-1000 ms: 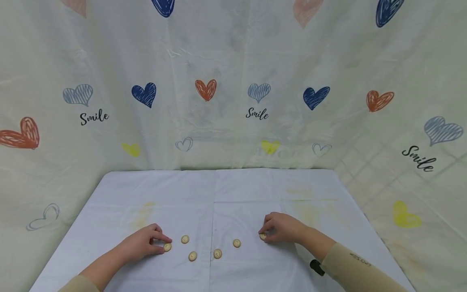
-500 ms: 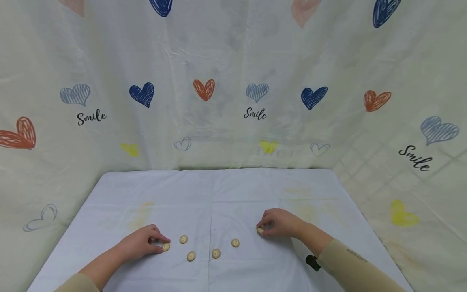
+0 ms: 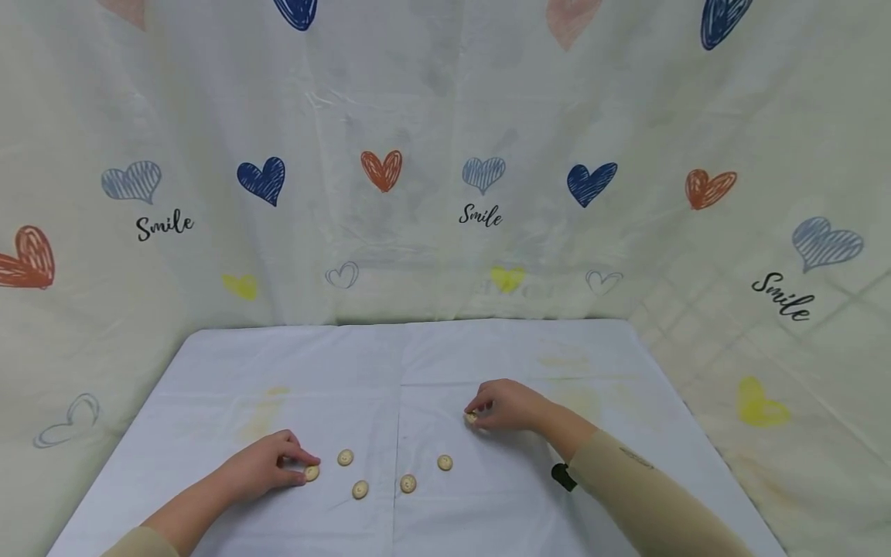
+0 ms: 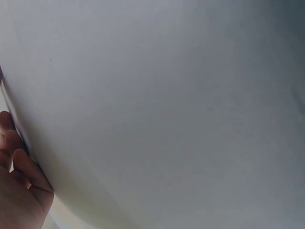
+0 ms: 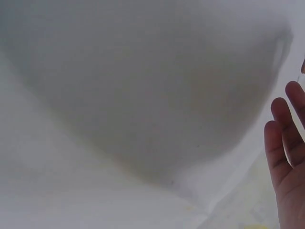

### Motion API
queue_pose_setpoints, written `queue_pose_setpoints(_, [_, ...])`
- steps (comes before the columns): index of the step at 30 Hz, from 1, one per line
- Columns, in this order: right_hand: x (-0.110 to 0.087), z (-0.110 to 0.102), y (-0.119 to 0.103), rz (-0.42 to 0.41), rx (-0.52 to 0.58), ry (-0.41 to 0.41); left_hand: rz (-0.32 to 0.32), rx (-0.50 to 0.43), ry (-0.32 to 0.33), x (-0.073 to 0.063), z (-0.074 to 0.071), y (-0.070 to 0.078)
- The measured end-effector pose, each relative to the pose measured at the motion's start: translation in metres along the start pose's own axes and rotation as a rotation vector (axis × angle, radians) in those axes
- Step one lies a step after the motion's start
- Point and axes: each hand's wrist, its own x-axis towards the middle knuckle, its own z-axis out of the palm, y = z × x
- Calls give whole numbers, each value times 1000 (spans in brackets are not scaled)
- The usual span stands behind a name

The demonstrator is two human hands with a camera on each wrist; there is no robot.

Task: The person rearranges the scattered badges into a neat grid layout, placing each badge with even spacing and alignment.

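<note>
My left hand (image 3: 261,466) pinches a round, pale wooden button (image 3: 312,473) between thumb and forefinger, at the left of the white-covered table. Farther right and farther back, my right hand (image 3: 511,406) pinches another wooden button (image 3: 471,418), partly covered by the fingertips. Whether that one is off the cloth I cannot tell. Several more buttons lie apart between the hands: a rear left one (image 3: 345,457), a front left one (image 3: 360,489), a middle one (image 3: 407,483) and a right one (image 3: 445,463). Both wrist views show only some fingers at the edge, without a button.
A white cloth (image 3: 306,363) with fold lines and yellowish stains covers the table. Behind and beside it hangs a pale curtain (image 3: 431,100) printed with hearts and "Smile". A dark object (image 3: 564,477) shows under the right sleeve.
With its button, my right hand has moved left and toward the back of the table. My left hand stays at its button; the whole head view has shifted slightly.
</note>
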Motion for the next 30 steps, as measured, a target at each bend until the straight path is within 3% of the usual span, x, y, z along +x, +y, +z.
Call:
queue_pose_setpoints(13, [55,-2,-24,71,46,-26,12,7,-5,-2,-2,2])
queue_pose_setpoints(20, [71,3,-25,66,110,-13,4,-17,-12,-1,-2,1])
queue_pose_setpoints(30, [84,8,-27,67,88,-24,-6,-23,-11,-1,0,-2])
